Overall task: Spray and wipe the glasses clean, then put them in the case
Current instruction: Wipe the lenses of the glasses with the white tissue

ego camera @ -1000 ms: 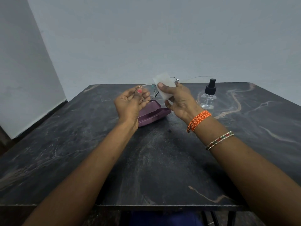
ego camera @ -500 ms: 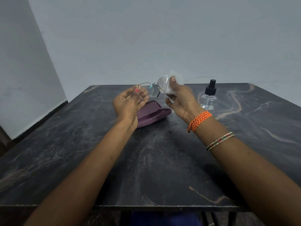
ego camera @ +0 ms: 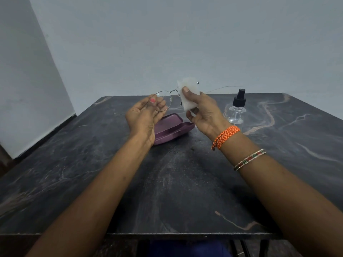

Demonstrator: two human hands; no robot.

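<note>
Wiping step: left hand [ego camera: 146, 114] pinching glasses [ego camera: 163, 101], right hand [ego camera: 202, 110] pressing cloth [ego camera: 188, 94] on lens. Next, probably: other lens, then open case [ego camera: 172, 127].

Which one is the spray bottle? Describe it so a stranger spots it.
On the dark marble table, look at the far right, beyond the right hand. The spray bottle stands upright there: clear body, black nozzle, unlike the flat purple case.

Both forearms reach forward, hands raised side by side. The left hand [ego camera: 146, 114] is palm up, fingers curled, thumb and fingertips pinching. The right hand [ego camera: 202, 110] has its thumb pressed forward against its fingers, with an orange thread band and a beaded bangle on that wrist.
</note>
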